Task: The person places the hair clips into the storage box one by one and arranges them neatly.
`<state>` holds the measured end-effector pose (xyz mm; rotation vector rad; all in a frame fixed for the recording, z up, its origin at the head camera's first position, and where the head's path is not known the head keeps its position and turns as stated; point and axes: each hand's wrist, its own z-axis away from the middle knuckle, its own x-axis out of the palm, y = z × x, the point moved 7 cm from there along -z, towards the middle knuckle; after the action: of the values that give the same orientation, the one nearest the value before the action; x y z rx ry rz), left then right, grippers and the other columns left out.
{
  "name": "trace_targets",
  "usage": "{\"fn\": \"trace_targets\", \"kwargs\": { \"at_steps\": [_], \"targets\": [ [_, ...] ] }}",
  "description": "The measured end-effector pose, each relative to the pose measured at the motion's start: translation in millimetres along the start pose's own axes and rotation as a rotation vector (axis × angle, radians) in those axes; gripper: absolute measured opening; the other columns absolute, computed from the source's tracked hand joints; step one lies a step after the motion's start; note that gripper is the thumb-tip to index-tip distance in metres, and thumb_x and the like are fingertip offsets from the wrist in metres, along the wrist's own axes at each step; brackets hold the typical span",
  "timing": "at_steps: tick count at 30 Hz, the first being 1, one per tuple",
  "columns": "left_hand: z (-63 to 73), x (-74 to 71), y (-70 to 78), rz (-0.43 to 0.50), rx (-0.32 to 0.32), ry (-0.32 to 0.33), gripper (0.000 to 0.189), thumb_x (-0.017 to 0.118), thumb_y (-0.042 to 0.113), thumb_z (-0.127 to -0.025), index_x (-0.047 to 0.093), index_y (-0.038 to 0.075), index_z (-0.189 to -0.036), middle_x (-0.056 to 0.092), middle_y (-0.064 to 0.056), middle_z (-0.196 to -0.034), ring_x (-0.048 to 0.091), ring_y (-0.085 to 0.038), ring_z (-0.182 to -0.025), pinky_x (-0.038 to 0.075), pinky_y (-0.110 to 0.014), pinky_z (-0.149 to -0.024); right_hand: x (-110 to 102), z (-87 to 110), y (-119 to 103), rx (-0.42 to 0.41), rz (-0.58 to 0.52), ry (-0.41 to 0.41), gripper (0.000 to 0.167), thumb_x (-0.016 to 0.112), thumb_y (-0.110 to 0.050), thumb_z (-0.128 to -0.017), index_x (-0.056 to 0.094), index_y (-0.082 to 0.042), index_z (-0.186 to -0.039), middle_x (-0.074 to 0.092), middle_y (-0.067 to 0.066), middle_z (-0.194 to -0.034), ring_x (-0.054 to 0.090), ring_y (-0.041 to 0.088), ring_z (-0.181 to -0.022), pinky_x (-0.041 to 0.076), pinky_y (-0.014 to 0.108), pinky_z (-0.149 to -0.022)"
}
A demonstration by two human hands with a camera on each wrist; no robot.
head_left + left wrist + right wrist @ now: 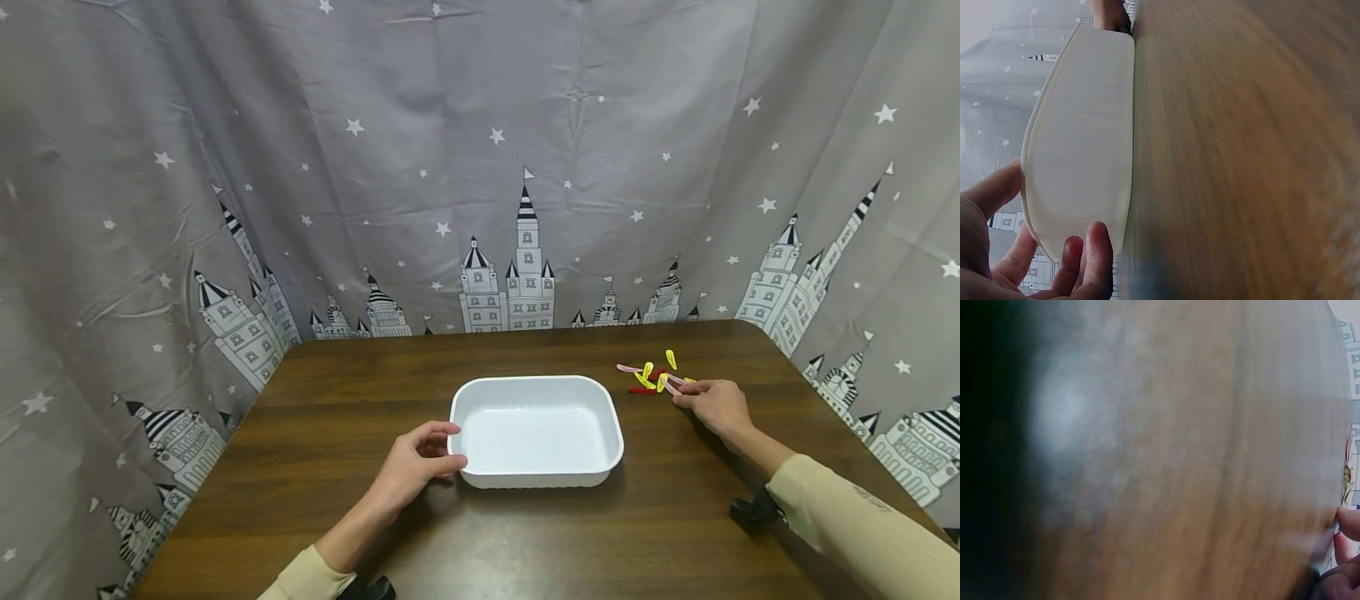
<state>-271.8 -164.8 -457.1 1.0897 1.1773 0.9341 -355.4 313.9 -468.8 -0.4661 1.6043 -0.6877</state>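
Observation:
A white rectangular plastic tray [536, 481] stands on the wooden table. My left hand [420, 457] holds its left end, thumb at the rim and fingers around the outer wall; the left wrist view shows the fingertips [1099, 240] against the tray's side [1082, 137]. To the right of the tray lies a small loose pile of snap hair clips in yellow [644, 381], red [642, 391] and pink [628, 368]. At the pile's near right edge, my right hand [716, 406] pinches a pink hair clip [670, 387] between thumb and fingers.
The brown table [360, 392] runs back to a grey curtain [420, 167] printed with castles and stars. One yellow clip [671, 359] lies a little behind the pile. A black strap device [756, 510] is on the right wrist.

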Motion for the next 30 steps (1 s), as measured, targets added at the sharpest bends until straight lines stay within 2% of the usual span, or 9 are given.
{"fn": "trace_targets", "kwargs": {
  "at_steps": [7,13,17,22,30],
  "targets": [
    [-3.4,1.1,0.3,0.000,0.007,-0.003,0.047,0.083,0.009,-0.082,0.064,0.000,-0.125,0.066,-0.020,-0.110,0.064,-0.023,-0.091,0.061,-0.036,-0.074,-4.0,0.2,-3.8,-0.007,-0.008,0.013,0.029,0.072,-0.024,-0.090,0.077,0.002,-0.101,0.064,0.031,-0.123,0.059,0.045,-0.109,0.044,0.044,-0.082],
    [-2.1,0.7,-0.6,0.010,0.014,-0.007,0.048,0.083,0.009,-0.081,0.064,0.000,-0.124,0.066,-0.021,-0.108,0.064,-0.022,-0.090,0.061,-0.035,-0.073,-2.0,0.0,-4.5,-0.016,0.004,0.015,0.030,0.072,-0.026,-0.090,0.077,0.001,-0.100,0.064,0.031,-0.124,0.059,0.047,-0.113,0.046,0.051,-0.088],
    [0.7,0.2,-1.1,0.010,0.015,-0.004,0.049,0.084,0.010,-0.081,0.064,0.000,-0.124,0.066,-0.021,-0.107,0.063,-0.021,-0.089,0.060,-0.033,-0.071,1.4,1.2,-3.1,0.024,0.006,0.000,0.034,0.075,-0.033,-0.089,0.078,0.000,-0.099,0.064,0.031,-0.125,0.061,0.044,-0.106,0.047,0.046,-0.081],
    [1.7,0.2,-0.6,0.011,0.013,0.000,0.048,0.084,0.010,-0.081,0.064,0.001,-0.124,0.067,-0.021,-0.108,0.063,-0.021,-0.089,0.059,-0.030,-0.070,3.3,0.9,-6.3,0.032,0.027,0.007,0.033,0.076,-0.031,-0.088,0.078,0.000,-0.099,0.066,0.030,-0.120,0.063,0.038,-0.098,0.045,0.039,-0.073],
    [0.2,0.9,0.4,0.013,0.013,-0.006,0.048,0.083,0.010,-0.082,0.064,0.000,-0.124,0.066,-0.023,-0.109,0.063,-0.021,-0.090,0.059,-0.031,-0.070,2.4,-2.1,-7.9,0.008,0.053,0.014,0.026,0.073,-0.027,-0.089,0.078,-0.002,-0.097,0.068,0.027,-0.118,0.064,0.039,-0.099,0.048,0.041,-0.073]
  ]
}}
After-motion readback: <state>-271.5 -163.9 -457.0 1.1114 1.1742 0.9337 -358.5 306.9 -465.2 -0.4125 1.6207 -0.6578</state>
